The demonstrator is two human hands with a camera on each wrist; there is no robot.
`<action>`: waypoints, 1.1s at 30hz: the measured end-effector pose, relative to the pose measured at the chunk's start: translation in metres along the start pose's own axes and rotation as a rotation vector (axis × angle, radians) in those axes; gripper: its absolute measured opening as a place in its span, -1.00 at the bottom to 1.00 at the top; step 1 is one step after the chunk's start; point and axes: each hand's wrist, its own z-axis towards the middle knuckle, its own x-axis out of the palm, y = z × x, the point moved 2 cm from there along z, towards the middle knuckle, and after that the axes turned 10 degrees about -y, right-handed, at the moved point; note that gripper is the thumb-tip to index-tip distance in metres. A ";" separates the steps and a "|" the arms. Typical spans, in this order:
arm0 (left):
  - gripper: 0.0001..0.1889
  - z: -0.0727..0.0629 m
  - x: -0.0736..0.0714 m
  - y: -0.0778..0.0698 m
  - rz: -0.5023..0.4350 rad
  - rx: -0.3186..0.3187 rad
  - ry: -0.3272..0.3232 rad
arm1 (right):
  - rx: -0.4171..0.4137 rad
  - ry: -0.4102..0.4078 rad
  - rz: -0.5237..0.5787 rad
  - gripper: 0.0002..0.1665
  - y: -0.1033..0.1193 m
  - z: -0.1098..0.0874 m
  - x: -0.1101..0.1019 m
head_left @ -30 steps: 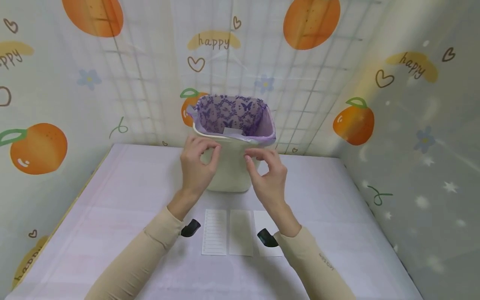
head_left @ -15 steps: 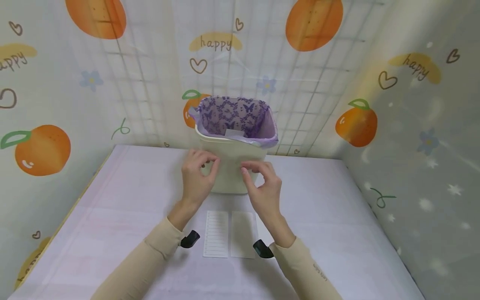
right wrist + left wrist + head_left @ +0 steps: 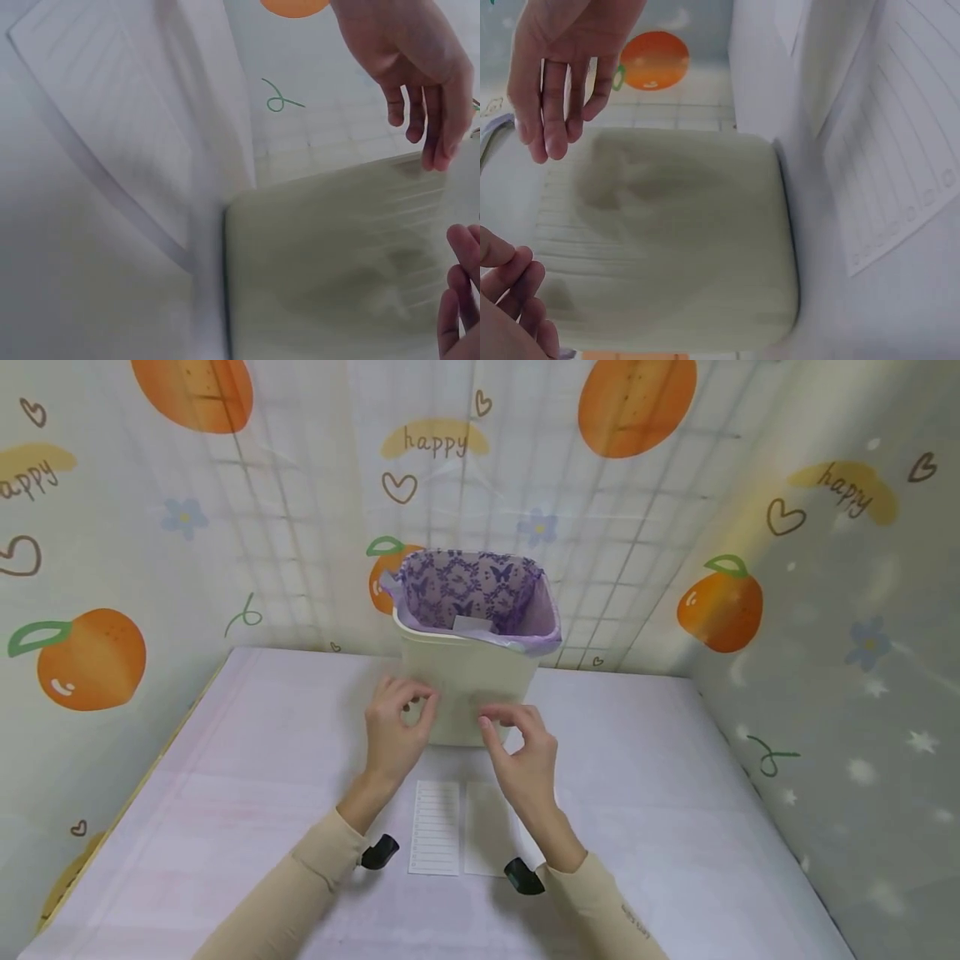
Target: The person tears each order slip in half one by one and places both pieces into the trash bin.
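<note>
A cream waste bin (image 3: 457, 677) stands at the back of the table, lined with a purple butterfly-patterned bag (image 3: 480, 581). A white piece of paper (image 3: 472, 625) shows inside its mouth. My left hand (image 3: 393, 727) hovers before the bin, thumb and forefinger tips close together and nothing visible between them. To its right, my right hand (image 3: 525, 756) has a similar loosely curled shape, also without a visible thing. Below the hands lie a lined paper slip (image 3: 435, 831) and a plainer slip (image 3: 486, 831). The right wrist and hand largely hide a third slip.
A pale cloth covers the table (image 3: 637, 810). Behind it hangs a curtain (image 3: 315, 510) printed with oranges, with a wire grid showing through. Black wrist cameras (image 3: 380, 852) stick out inward from the sleeves.
Both hands have drawn back and down from near the bin's rim to lower in front of it. The right arm now covers more of the rightmost slip.
</note>
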 end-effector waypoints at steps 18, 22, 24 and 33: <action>-0.94 -0.034 0.004 0.021 -0.025 -0.113 0.043 | 0.118 0.049 -0.014 -0.89 -0.032 -0.052 -0.004; -0.92 -0.039 0.002 0.029 -0.038 -0.135 0.047 | 0.126 0.046 0.005 -0.86 -0.035 -0.063 -0.004; -0.92 -0.042 0.000 0.035 -0.032 -0.136 0.038 | 0.132 0.045 0.011 -0.86 -0.037 -0.067 -0.003; -0.95 -0.062 -0.007 0.050 0.021 -0.100 0.052 | 0.086 0.081 -0.020 -0.84 -0.042 -0.078 -0.001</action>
